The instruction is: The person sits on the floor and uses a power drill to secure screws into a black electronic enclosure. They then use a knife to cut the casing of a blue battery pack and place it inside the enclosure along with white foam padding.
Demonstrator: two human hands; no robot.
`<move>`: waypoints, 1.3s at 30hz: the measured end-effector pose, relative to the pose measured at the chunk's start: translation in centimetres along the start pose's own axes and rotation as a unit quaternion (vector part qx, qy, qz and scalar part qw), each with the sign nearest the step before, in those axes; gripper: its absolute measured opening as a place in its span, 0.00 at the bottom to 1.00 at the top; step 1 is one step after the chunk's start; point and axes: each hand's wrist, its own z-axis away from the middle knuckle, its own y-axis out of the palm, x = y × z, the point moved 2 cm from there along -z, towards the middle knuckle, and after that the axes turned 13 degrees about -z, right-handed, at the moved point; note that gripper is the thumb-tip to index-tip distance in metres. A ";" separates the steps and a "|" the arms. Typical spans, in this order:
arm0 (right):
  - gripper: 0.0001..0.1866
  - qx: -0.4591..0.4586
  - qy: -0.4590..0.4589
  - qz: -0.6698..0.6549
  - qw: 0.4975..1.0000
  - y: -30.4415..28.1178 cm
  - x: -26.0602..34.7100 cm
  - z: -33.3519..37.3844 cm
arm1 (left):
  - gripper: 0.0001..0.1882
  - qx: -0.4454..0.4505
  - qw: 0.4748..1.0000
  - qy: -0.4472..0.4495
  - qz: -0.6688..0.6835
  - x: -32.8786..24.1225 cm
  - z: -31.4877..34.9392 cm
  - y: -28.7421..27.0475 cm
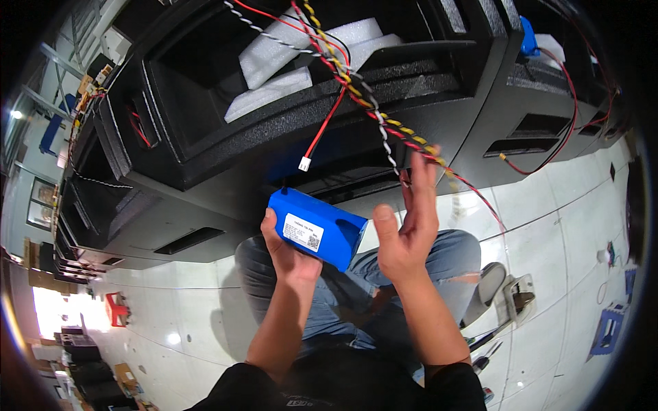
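My left hand [288, 257] is closed around a blue shrink-wrapped battery pack [332, 226] with a white printed label, held tilted above my lap. My right hand [410, 236] is raised just right of the pack, its fingers stretched up and the thumb apart. Twisted yellow-black and red wires [373, 103] hang down from the top and pass by its fingertips; whether they touch cannot be made out. A black-and-white twisted wire [385, 137] ends near the same fingers. Left of these, a red-black lead with a white plug [304, 164] dangles above the pack.
A large black cabinet [226, 164] with open recesses stands before me, white foam blocks [271, 92] inside. Another blue pack [528, 38] sits at its upper right. Screwdrivers [487, 356] and a tray [519, 301] lie on the tiled floor at right. A red stool [116, 309] stands far left.
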 end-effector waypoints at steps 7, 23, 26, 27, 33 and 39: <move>0.40 -0.004 -0.103 0.018 0.995 -0.6 4.4 -6.5 | 0.27 -0.045 0.999 0.015 0.017 0.6 -0.3 1.9; 0.32 0.009 -0.011 -0.003 1.000 -1.4 5.3 -5.3 | 0.24 -0.140 0.978 -0.032 0.154 3.4 -3.1 5.8; 0.34 0.031 -0.027 0.077 0.996 -1.2 4.5 -4.3 | 0.29 -0.090 0.981 -0.012 0.172 4.4 -3.7 6.9; 0.34 0.044 -0.049 0.091 0.994 -0.8 3.9 -4.0 | 0.28 -0.107 0.976 0.005 0.189 4.3 -3.6 7.4; 0.38 0.112 -0.044 0.145 0.982 -0.6 0.7 -2.2 | 0.43 -0.118 0.991 0.047 0.047 4.2 -2.9 5.1; 0.32 0.124 -0.155 0.222 0.955 -1.1 -5.1 1.3 | 0.45 -0.140 0.975 0.153 -0.086 4.8 -2.6 3.9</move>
